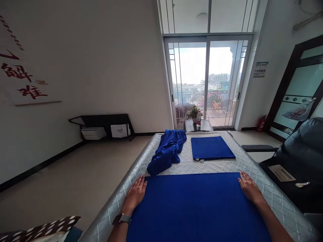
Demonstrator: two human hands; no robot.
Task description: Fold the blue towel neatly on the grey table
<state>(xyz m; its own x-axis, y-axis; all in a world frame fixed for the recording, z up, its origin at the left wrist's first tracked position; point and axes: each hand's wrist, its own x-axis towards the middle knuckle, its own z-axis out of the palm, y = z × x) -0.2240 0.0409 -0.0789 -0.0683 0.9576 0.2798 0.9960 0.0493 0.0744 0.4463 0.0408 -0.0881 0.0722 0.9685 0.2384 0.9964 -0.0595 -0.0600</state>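
Observation:
A blue cloth (194,205) lies spread flat on the white quilted mattress (185,166), its near part running out of view. My left hand (136,192) rests flat at its far left corner, fingers stretched out, a watch on the wrist. At the far right corner my right hand (249,186) lies flat too, its fingers extended along the edge. Beyond the spread cloth, a crumpled blue cloth (168,151) sits on the left. To its right is a neatly folded blue cloth (212,148) with small white tags at its near edge.
A small table (205,125) with a potted plant (193,112) and a bottle (198,119) stands past the mattress. On the right is a black armchair (302,158) with a brush (302,185) on it. A patterned pillow (42,230) shows at lower left.

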